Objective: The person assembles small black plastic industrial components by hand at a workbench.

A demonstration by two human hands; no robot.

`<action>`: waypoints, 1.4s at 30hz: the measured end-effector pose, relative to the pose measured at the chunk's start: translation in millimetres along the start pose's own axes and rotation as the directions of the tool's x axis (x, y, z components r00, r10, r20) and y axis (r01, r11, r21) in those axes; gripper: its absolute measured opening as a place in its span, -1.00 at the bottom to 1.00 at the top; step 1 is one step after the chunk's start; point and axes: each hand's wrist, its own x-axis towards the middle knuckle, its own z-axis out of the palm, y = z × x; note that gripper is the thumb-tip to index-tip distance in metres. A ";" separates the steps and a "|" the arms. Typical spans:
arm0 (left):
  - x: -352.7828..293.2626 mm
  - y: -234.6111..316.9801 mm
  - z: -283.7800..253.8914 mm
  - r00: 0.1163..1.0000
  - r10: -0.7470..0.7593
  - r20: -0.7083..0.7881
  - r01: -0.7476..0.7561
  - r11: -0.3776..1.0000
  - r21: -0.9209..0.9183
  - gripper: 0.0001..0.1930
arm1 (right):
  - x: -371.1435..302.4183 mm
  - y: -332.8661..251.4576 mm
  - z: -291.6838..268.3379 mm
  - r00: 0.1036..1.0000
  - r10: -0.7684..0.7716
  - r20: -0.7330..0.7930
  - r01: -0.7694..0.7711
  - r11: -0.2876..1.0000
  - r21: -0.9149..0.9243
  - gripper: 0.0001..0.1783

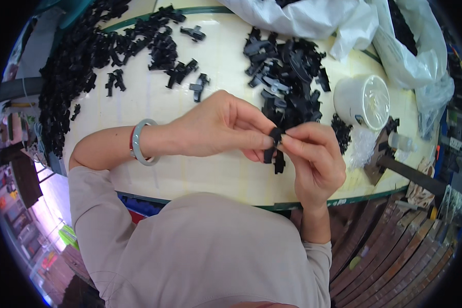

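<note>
My left hand [215, 124] and my right hand [313, 156] meet above the pale table [190, 174], both pinching a small black plastic part [274, 148] between fingertips. The part hangs down below the fingers, partly hidden by them. A pale green bangle [141, 142] sits on my left wrist. Just behind the hands lies a heap of similar black plastic parts [287, 72].
A long spread of black parts [87, 56] covers the table's left and far side, with a few loose ones [192, 82] in the middle. A white round tub [363, 101] stands at the right. White and clear plastic bags [344, 20] lie at the back right.
</note>
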 end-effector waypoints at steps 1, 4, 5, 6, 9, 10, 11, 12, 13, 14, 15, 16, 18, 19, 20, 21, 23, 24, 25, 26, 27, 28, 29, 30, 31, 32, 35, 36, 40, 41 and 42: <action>0.8 2.5 -0.6 1.000 0.009 -0.001 -0.009 0.999 0.042 -0.80 | -0.4 1.8 1.0 1.000 0.018 -0.010 -0.018 1.000 0.020 -0.76; -1.9 11.1 -1.4 0.999 0.005 -0.045 -0.001 0.996 0.085 -0.80 | 3.4 -4.8 -0.7 0.990 0.122 -0.070 -0.119 0.992 0.052 -0.70; -4.9 15.9 -3.8 0.995 -0.006 -0.101 0.021 0.989 0.143 -0.79 | 1.6 -5.6 -7.5 0.982 0.140 -0.123 -0.140 0.990 0.008 -0.64; -10.5 23.4 -6.3 0.996 -0.007 -0.093 0.020 0.989 0.144 -0.79 | 0.6 -5.9 -18.0 0.967 0.139 -0.214 -0.150 0.988 -0.036 -0.61; -26.8 29.7 -23.7 0.930 0.049 -0.363 0.161 0.835 0.527 -0.79 | -11.0 -5.6 -54.0 0.894 0.213 -0.394 -0.292 0.944 -0.153 -0.66; -30.8 25.9 -30.0 0.910 0.109 -0.400 0.158 0.801 0.577 -0.79 | -18.4 -5.7 -65.9 0.925 0.197 -0.324 -0.295 0.911 -0.289 -0.68; -37.3 22.5 -33.6 0.885 0.187 -0.427 0.157 0.743 0.650 -0.78 | -24.5 -6.7 -72.3 0.952 0.194 -0.239 -0.279 0.869 -0.408 -0.71; -42.0 19.2 -36.6 0.855 0.267 -0.444 0.161 0.678 0.717 -0.78 | -28.4 -12.8 -70.8 0.920 0.340 -0.193 -0.389 0.840 -0.378 -0.75; -46.2 12.2 -40.3 0.803 0.367 -0.469 0.145 0.643 0.752 -0.76 | -35.3 -11.9 -65.8 0.931 0.339 -0.132 -0.363 0.837 -0.410 -0.74; -46.2 10.7 -37.6 0.808 0.366 -0.462 0.140 0.642 0.754 -0.76 | -42.3 -9.9 -60.8 0.938 0.339 -0.072 -0.335 0.833 -0.440 -0.74; -45.7 10.1 -34.3 0.784 0.464 -0.413 0.150 0.504 0.851 -0.76 | -44.5 -10.7 -56.2 0.936 0.342 -0.080 -0.341 0.829 -0.444 -0.74; -46.9 11.6 -31.4 0.756 0.551 -0.354 0.174 0.352 0.920 -0.75 | -42.6 -11.6 -50.4 0.956 0.292 -0.037 -0.273 0.832 -0.483 -0.74; -38.9 13.4 -16.0 0.688 0.661 -0.299 0.206 0.217 0.954 -0.73 | -41.0 -11.6 -40.9 0.970 0.243 0.001 -0.207 0.829 -0.520 -0.74; -38.6 13.5 -8.4 0.721 0.662 -0.202 0.104 0.185 0.977 -0.73 | -40.4 -9.8 -36.8 0.975 0.222 0.001 -0.187 0.826 -0.531 -0.75; -36.7 13.7 -2.0 0.745 0.660 -0.102 0.000 0.154 0.988 -0.73 | -40.4 -8.0 -33.0 0.980 0.200 0.001 -0.168 0.823 -0.543 -0.75; -30.7 11.7 1.4 0.766 0.643 0.023 -0.123 0.112 0.986 -0.71 | -40.9 -6.3 -29.7 0.981 0.192 -0.010 -0.164 0.806 -0.569 -0.77; -20.2 2.2 8.2 0.767 0.628 0.131 -0.225 0.072 0.972 -0.69 | -42.4 -1.3 -25.8 0.984 0.177 0.005 -0.144 0.814 -0.563 -0.77; -13.7 -4.0 11.6 0.783 0.597 0.174 -0.285 0.096 0.954 -0.68 | -42.7 0.3 -24.2 0.984 0.175 0.007 -0.141 0.811 -0.568 -0.77; -8.1 -10.2 13.0 0.798 0.562 0.220 -0.344 0.123 0.931 -0.67 | -44.0 1.4 -24.3 0.985 0.174 0.009 -0.139 0.815 -0.562 -0.77; -4.5 -14.9 12.7 0.801 0.560 0.214 -0.336 0.123 0.934 -0.67 | -45.5 1.9 -26.1 0.985 0.174 -0.009 -0.150 0.820 -0.552 -0.78; -1.9 -19.1 12.0 0.801 0.552 0.231 -0.347 0.115 0.931 -0.70 | -46.8 1.8 -27.2 0.984 0.175 -0.027 -0.162 0.826 -0.540 -0.78; 0.7 -22.5 11.8 0.800 0.544 0.251 -0.365 0.110 0.924 -0.73 | -47.5 -2.5 -29.2 0.983 0.179 -0.025 -0.165 0.827 -0.538 -0.78; 2.1 -25.1 11.6 0.804 0.541 0.248 -0.363 0.114 0.925 -0.73 | -46.5 -8.4 -31.7 0.957 0.264 -0.123 -0.291 0.859 -0.420 -0.79; 3.0 -27.3 11.5 0.783 0.570 0.248 -0.387 0.134 0.912 -0.75 | -45.3 -11.7 -34.0 0.911 0.357 -0.206 -0.404 0.869 -0.285 -0.80; 3.3 -28.3 11.2 0.758 0.602 0.251 -0.416 0.151 0.897 -0.76 | -43.1 -11.7 -39.7 0.934 0.294 -0.204 -0.340 0.904 -0.258 -0.85; 2.8 -30.7 10.1 0.759 0.601 0.251 -0.417 0.152 0.896 -0.76 | -42.8 -12.5 -40.0 0.934 0.295 -0.204 -0.342 0.904 -0.258 -0.85; 2.1 -34.3 8.3 0.718 0.610 0.336 -0.465 0.062 0.883 -0.77 | -43.0 -11.5 -41.9 0.826 0.482 -0.292 -0.428 0.874 0.231 -0.87; 2.9 -33.6 9.2 0.710 0.618 0.339 -0.473 0.062 0.879 -0.77 | -44.0 -8.8 -44.9 0.825 0.518 -0.228 -0.419 0.830 0.368 -0.89; 1.7 -31.7 12.3 0.731 0.629 0.265 -0.423 0.113 0.899 -0.73 | -47.5 1.2 -50.1 0.803 0.593 -0.058 -0.375 0.579 0.724 -0.93; 1.3 -29.5 12.6 0.731 0.629 0.265 -0.423 0.112 0.899 -0.73 | -48.1 2.4 -49.7 0.778 0.627 -0.034 -0.342 0.468 0.815 -0.92; 1.2 -26.4 12.8 0.752 0.604 0.264 -0.412 0.119 0.903 -0.71 | -49.1 2.6 -49.1 0.779 0.626 -0.034 -0.341 0.469 0.815 -0.92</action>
